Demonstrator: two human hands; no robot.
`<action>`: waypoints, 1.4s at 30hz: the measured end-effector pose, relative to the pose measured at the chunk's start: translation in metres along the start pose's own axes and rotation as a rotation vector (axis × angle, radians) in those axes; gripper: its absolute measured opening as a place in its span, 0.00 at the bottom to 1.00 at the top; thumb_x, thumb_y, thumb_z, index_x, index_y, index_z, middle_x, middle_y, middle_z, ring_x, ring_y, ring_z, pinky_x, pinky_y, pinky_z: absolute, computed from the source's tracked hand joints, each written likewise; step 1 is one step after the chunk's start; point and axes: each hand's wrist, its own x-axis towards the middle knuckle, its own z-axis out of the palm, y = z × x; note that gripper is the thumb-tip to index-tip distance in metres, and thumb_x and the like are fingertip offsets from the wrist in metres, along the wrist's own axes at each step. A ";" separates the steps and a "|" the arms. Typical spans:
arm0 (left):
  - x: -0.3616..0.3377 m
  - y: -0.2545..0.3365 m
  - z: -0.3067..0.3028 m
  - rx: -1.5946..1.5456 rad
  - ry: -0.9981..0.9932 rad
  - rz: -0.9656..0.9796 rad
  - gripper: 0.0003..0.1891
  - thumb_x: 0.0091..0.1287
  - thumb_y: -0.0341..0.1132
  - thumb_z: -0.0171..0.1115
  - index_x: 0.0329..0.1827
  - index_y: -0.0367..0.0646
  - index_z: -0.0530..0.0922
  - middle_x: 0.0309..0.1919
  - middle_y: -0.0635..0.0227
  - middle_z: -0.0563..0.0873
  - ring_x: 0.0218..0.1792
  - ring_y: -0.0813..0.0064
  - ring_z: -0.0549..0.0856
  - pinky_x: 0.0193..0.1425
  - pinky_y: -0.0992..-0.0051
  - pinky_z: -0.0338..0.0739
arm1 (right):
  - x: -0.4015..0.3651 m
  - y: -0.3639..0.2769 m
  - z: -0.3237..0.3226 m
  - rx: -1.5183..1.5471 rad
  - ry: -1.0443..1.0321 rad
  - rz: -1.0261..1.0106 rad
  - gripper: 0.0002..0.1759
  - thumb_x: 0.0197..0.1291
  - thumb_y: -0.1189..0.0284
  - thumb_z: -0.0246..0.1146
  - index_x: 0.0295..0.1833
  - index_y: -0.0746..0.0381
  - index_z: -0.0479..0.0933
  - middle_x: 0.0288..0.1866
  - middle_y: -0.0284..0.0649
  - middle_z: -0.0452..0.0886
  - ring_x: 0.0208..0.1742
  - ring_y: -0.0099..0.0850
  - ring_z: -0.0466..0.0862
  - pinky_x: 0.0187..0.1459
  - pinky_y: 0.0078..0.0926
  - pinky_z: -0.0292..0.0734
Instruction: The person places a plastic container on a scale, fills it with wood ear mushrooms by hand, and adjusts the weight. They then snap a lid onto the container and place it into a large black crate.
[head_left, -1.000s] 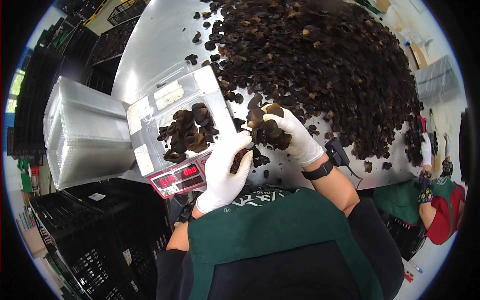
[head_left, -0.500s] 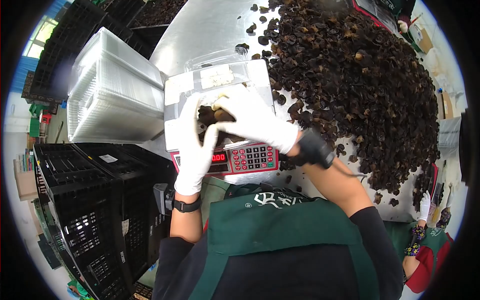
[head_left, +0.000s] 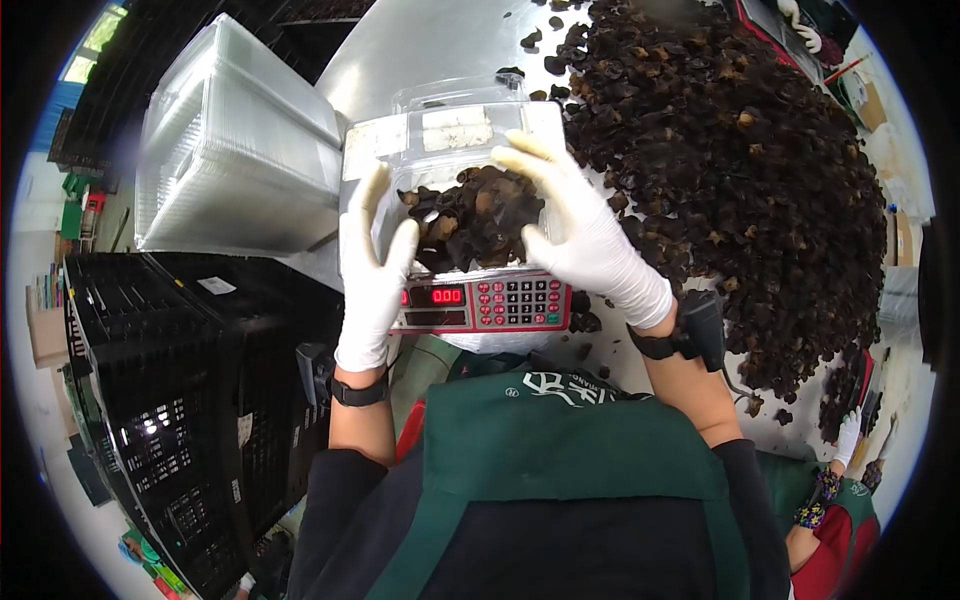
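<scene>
A clear plastic box (head_left: 447, 140) lies with its lid folded back on a digital scale (head_left: 540, 325), filled with dark brown wood ear mushrooms (head_left: 478, 215). Along the left side of the box, my white-gloved left hand (head_left: 372, 270) is open, its thumb and fingers curved apart. Over the right side, my white-gloved right hand (head_left: 590, 230) spreads its fingers, with the tips right at the edge of the mushrooms. Neither hand has anything gripped. The red display on the scale reads 0.00.
A tall nested stack of clear boxes (head_left: 240, 150) stands left of the scale. To the right, a large heap of wood ears (head_left: 730, 190) covers the metal table (head_left: 385, 60). Black crates (head_left: 190, 400) are stacked at lower left. Co-workers' gloved hands (head_left: 848, 437) show at the right edge.
My hands have moved apart from over the box, the right one going up and right, uncovering the mushrooms. The view has shifted slightly.
</scene>
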 end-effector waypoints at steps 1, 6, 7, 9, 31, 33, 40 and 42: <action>0.002 0.008 -0.001 -0.089 0.039 -0.029 0.31 0.70 0.25 0.59 0.78 0.37 0.63 0.73 0.54 0.71 0.75 0.62 0.69 0.79 0.63 0.62 | 0.002 -0.001 -0.002 0.053 0.024 0.021 0.37 0.48 0.87 0.53 0.69 0.60 0.73 0.72 0.48 0.70 0.75 0.42 0.70 0.76 0.36 0.63; 0.008 0.007 -0.024 -0.018 0.137 0.016 0.27 0.75 0.30 0.55 0.77 0.37 0.64 0.71 0.53 0.74 0.72 0.63 0.73 0.77 0.64 0.64 | 0.006 -0.006 -0.012 0.110 0.167 0.114 0.30 0.55 0.93 0.45 0.61 0.65 0.78 0.55 0.43 0.84 0.59 0.31 0.83 0.66 0.26 0.73; 0.008 0.011 -0.027 -0.025 0.165 0.004 0.26 0.76 0.29 0.54 0.76 0.37 0.65 0.70 0.53 0.74 0.72 0.63 0.73 0.77 0.65 0.65 | 0.006 -0.006 -0.014 0.106 0.177 0.120 0.28 0.57 0.92 0.45 0.60 0.67 0.79 0.54 0.43 0.84 0.58 0.29 0.84 0.65 0.26 0.75; 0.007 0.009 -0.035 0.026 0.194 0.014 0.25 0.76 0.28 0.54 0.76 0.37 0.65 0.69 0.54 0.75 0.71 0.63 0.74 0.77 0.65 0.65 | 0.004 -0.002 -0.019 0.123 0.171 0.157 0.22 0.65 0.91 0.46 0.58 0.68 0.79 0.54 0.41 0.84 0.57 0.28 0.84 0.63 0.26 0.76; 0.074 -0.016 -0.022 0.577 -0.030 0.144 0.23 0.71 0.38 0.62 0.68 0.42 0.76 0.58 0.55 0.84 0.60 0.63 0.83 0.66 0.67 0.75 | -0.054 0.027 -0.073 0.513 0.226 0.576 0.18 0.64 0.82 0.54 0.58 0.71 0.79 0.53 0.45 0.86 0.43 0.24 0.85 0.48 0.22 0.83; 0.099 -0.028 -0.018 0.663 -0.037 0.021 0.26 0.71 0.41 0.63 0.70 0.42 0.75 0.56 0.53 0.84 0.56 0.61 0.85 0.62 0.67 0.77 | -0.091 0.045 -0.077 0.517 0.253 0.680 0.17 0.66 0.78 0.56 0.57 0.68 0.81 0.50 0.42 0.88 0.41 0.24 0.86 0.47 0.22 0.84; 0.166 -0.101 -0.008 0.868 -0.055 0.014 0.40 0.63 0.40 0.69 0.78 0.40 0.64 0.39 0.56 0.84 0.38 0.69 0.85 0.48 0.71 0.81 | -0.098 0.021 -0.032 0.100 0.147 0.602 0.14 0.65 0.75 0.64 0.55 0.62 0.84 0.34 0.35 0.87 0.29 0.16 0.80 0.34 0.17 0.75; 0.161 -0.076 -0.005 0.670 0.002 -0.023 0.40 0.62 0.36 0.69 0.78 0.40 0.63 0.37 0.61 0.83 0.38 0.73 0.83 0.47 0.73 0.80 | -0.077 0.003 -0.028 -0.020 0.112 0.500 0.17 0.64 0.73 0.64 0.59 0.58 0.83 0.27 0.36 0.83 0.25 0.20 0.78 0.30 0.20 0.73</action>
